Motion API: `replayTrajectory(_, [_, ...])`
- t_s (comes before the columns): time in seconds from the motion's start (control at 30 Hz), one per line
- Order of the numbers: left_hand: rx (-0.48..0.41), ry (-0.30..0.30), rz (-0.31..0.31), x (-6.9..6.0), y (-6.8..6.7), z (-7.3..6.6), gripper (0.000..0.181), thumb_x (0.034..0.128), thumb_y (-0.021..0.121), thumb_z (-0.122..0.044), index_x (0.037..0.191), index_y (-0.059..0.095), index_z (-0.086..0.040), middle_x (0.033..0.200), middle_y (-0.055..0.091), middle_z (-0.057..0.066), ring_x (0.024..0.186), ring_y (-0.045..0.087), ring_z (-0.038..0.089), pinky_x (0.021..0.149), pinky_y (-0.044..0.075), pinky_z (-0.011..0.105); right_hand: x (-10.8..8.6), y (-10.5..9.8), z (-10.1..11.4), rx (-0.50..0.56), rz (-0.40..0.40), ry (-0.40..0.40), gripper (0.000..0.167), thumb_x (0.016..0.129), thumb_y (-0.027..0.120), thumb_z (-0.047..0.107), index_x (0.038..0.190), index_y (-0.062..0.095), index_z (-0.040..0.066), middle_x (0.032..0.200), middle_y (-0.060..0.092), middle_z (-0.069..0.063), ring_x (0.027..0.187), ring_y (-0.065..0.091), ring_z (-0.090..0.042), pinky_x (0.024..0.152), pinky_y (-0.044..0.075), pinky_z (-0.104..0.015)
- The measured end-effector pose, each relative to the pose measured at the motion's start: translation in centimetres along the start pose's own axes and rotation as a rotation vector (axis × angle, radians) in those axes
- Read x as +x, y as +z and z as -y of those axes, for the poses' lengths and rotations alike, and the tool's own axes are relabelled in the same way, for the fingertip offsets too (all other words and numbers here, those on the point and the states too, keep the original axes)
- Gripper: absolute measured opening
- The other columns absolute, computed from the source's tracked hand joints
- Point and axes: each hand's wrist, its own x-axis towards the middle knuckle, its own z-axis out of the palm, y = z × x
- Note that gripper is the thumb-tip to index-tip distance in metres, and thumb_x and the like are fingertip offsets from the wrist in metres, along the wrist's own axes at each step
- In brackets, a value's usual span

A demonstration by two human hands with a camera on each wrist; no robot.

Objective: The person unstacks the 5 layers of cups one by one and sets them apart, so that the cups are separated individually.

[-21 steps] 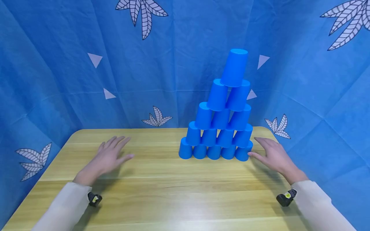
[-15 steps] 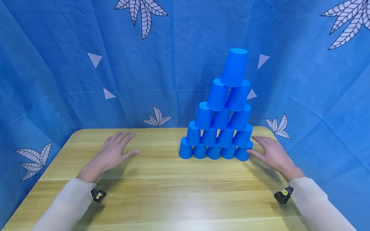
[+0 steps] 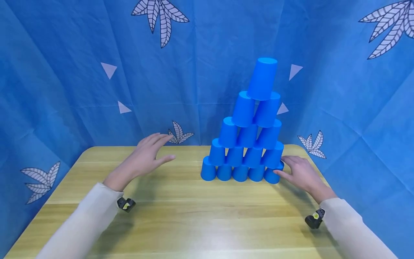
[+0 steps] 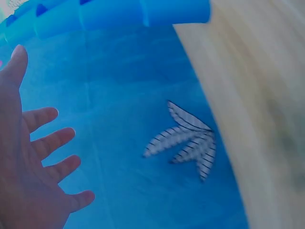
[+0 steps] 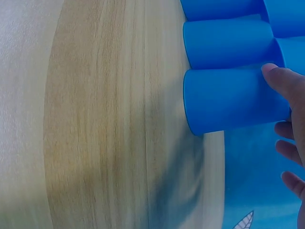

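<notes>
Blue upside-down cups form a tiered pyramid on the wooden table, narrowing to a single top cup. My right hand is at the pyramid's lower right corner. Its thumb lies in front of the rightmost bottom cup in the right wrist view, and the other fingers are on its far side, partly hidden. Whether they touch the cup I cannot tell. To the left of the pyramid, my left hand is raised above the table with nothing in it; its fingers are spread in the left wrist view.
The wooden table extends below both arms. A blue cloth with white leaf prints hangs behind and on both sides. Dark wrist cameras sit at both cuffs, the left camera and the right camera.
My left hand has moved right and up, closer to the pyramid. My right hand has shifted slightly left, its thumb now in front of the corner cup. The cups stand as before.
</notes>
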Motion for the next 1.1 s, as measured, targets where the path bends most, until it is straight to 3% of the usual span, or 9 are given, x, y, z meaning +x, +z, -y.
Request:
replayTrajectory(0.23, [-0.044, 0.028, -0.024, 2.9, -2.0, -3.3, 0.077, 0.0938, 0.046, -0.065, 0.153, 0.035, -0.016, 0.152, 0.037, 0.013, 0.142, 0.027, 0.036, 0.112, 0.018, 0.062, 0.0, 0.3, -0.1, -0.002, -0.014, -0.008, 0.061, 0.090, 0.068, 0.044, 0.125, 0.061, -0.006, 0.119, 0.064, -0.024, 0.112, 0.057, -0.045, 0.096, 0.039, -0.062])
replayTrajectory(0.53, [-0.112, -0.001, -0.064, 6.5, -4.0, -7.4, 0.080, 0.0900, 0.051, -0.068, 0.151, 0.039, -0.018, 0.151, 0.041, 0.007, 0.140, 0.033, 0.030, 0.110, 0.029, 0.054, 0.0, 0.4, -0.2, 0.006, -0.013, -0.005, 0.057, 0.090, 0.068, 0.043, 0.121, 0.064, -0.005, 0.115, 0.066, -0.023, 0.109, 0.060, -0.044, 0.096, 0.041, -0.062])
replayTrajectory(0.77, [-0.142, 0.005, -0.103, 8.9, -6.1, -10.7, 0.078, 0.0898, 0.051, -0.067, 0.152, 0.038, -0.022, 0.153, 0.039, 0.005, 0.141, 0.032, 0.027, 0.109, 0.031, 0.054, 0.4, 0.0, 0.1, -0.005, -0.024, -0.034, 0.049, 0.088, 0.072, 0.038, 0.112, 0.066, -0.004, 0.106, 0.069, -0.019, 0.101, 0.064, -0.041, 0.090, 0.045, -0.060])
replayTrajectory(1.1, [-0.144, 0.024, -0.148, 11.9, -7.5, -14.2, 0.077, 0.0893, 0.047, -0.069, 0.152, 0.037, -0.026, 0.155, 0.036, -0.002, 0.142, 0.031, 0.021, 0.110, 0.032, 0.051, 0.4, -0.1, 0.5, 0.016, 0.024, 0.032, 0.053, 0.090, 0.070, 0.039, 0.117, 0.064, -0.006, 0.111, 0.067, -0.023, 0.108, 0.060, -0.044, 0.097, 0.040, -0.061])
